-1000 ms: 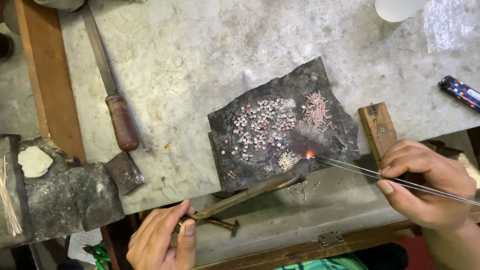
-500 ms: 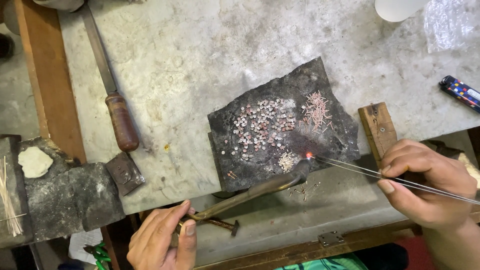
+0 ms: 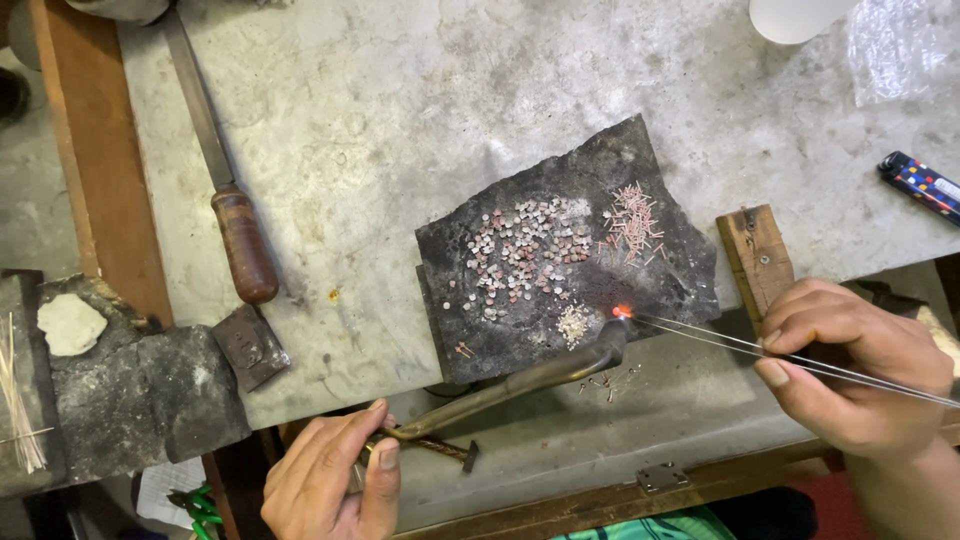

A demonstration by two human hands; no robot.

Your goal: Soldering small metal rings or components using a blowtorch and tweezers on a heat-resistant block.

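One brass torch (image 3: 520,385) is gripped at its near end by the left hand (image 3: 335,485), its nozzle pointed away at a glowing spot (image 3: 622,311). Two thin wires (image 3: 800,358) are pinched in the right hand (image 3: 850,365), their tips at that glow, on one charred block (image 3: 560,250) strewn with dozens of tiny pieces, too many to count. One file (image 3: 225,180) lies beyond the left hand.

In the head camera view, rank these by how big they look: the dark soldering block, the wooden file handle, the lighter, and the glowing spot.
1. dark soldering block
2. wooden file handle
3. lighter, partly cut off at the frame edge, so its rank below the handle is unsure
4. glowing spot
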